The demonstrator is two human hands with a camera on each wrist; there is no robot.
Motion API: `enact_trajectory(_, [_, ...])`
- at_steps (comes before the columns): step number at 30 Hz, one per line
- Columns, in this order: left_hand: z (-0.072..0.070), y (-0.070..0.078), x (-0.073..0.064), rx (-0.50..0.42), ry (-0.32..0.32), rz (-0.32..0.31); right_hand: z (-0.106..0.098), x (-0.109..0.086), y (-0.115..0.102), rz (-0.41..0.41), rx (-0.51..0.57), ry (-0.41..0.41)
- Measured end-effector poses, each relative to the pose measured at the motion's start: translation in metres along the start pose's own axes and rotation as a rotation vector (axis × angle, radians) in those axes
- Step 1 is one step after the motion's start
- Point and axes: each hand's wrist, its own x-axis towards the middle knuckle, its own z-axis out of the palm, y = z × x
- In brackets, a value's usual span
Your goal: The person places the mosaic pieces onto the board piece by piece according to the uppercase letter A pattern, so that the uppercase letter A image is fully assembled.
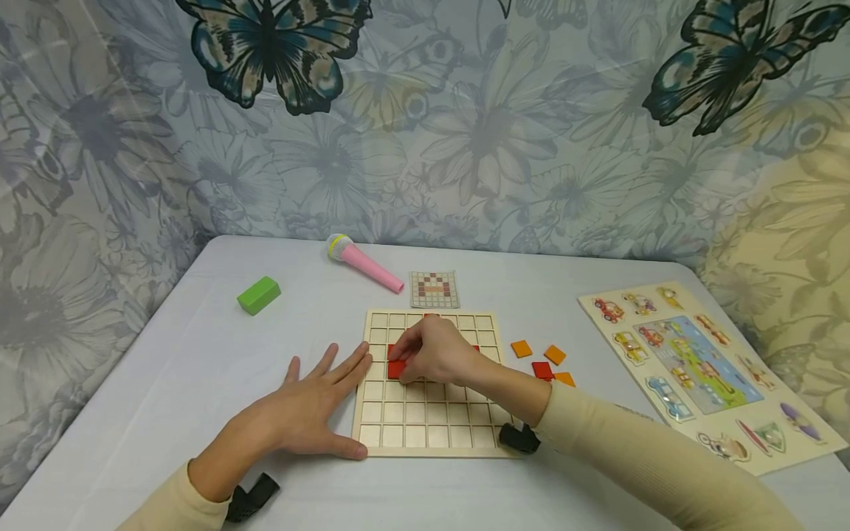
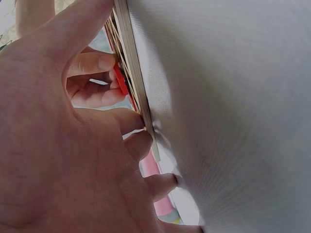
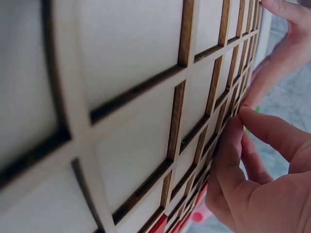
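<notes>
Left wrist view — left hand (image 2: 73,160), fingers spread, at the board (image 2: 134,63) — right hand (image 2: 86,91) beyond, fingers pinching a red tile (image 2: 120,80).

Grid board (image 1: 425,436) — partly out of sight behind the right fingers (image 1: 409,340)

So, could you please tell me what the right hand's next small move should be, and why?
Probably lower the red tile into the gridded board: the right hand pinches it close to the surface, and the left hand touches the board's edge.
</notes>
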Motion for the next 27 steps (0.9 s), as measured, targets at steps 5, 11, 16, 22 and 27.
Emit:
enact_trajectory(5, [0.0004,-0.0001,0.0000,-0.001,0.006,0.003,0.0007,-0.0002,-0.0013,-0.008,-0.017,0.008])
enact_trajectory(11, [0.0003,-0.0004,-0.0001,0.003,0.010,0.003,0.0014,0.0004,-0.0036,-0.011,-0.042,0.021])
enact_trajectory(16, [0.0001,-0.0005,0.0002,0.005,0.010,0.005,0.0020,-0.0001,-0.0054,-0.024,-0.053,0.029])
enact_trajectory(22, [0.0012,-0.0016,0.0008,-0.001,0.005,0.002,0.0040,0.0002,-0.0059,-0.038,-0.062,0.026])
enact_trajectory(27, [0.0028,-0.0017,0.0010,0.001,0.000,-0.003,0.0063,0.0010,-0.0045,-0.042,-0.076,0.029])
